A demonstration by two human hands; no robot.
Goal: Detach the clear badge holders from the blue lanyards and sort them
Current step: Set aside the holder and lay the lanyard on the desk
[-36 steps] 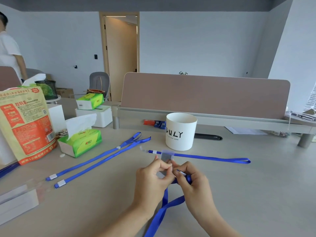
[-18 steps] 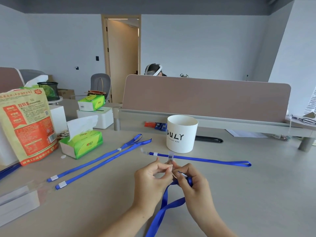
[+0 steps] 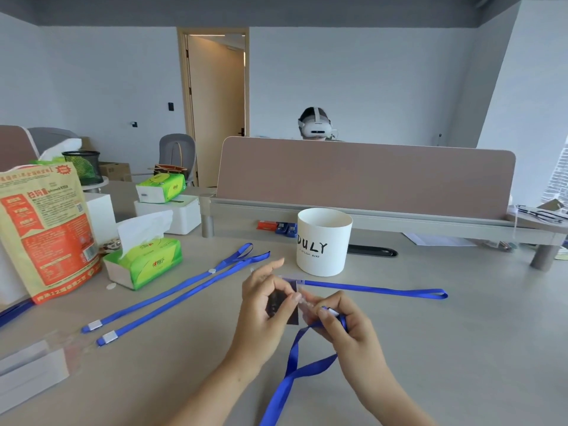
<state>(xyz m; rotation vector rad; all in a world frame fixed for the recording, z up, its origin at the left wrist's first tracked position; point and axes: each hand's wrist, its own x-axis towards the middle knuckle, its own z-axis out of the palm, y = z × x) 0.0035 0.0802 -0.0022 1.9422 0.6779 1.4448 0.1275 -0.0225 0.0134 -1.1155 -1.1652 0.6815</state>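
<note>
Badge holder lifted, turned flat since earlier; left hand fingers pinch it, right hand pinches lanyard end.

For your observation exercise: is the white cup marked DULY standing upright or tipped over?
Upright. The white cup stands on its base on the desk, open rim on top and lettering level.

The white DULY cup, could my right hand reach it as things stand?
Probably yes, once freed: the right hand is pinching a blue lanyard, and only another flat lanyard lies between it and the white cup.
</note>
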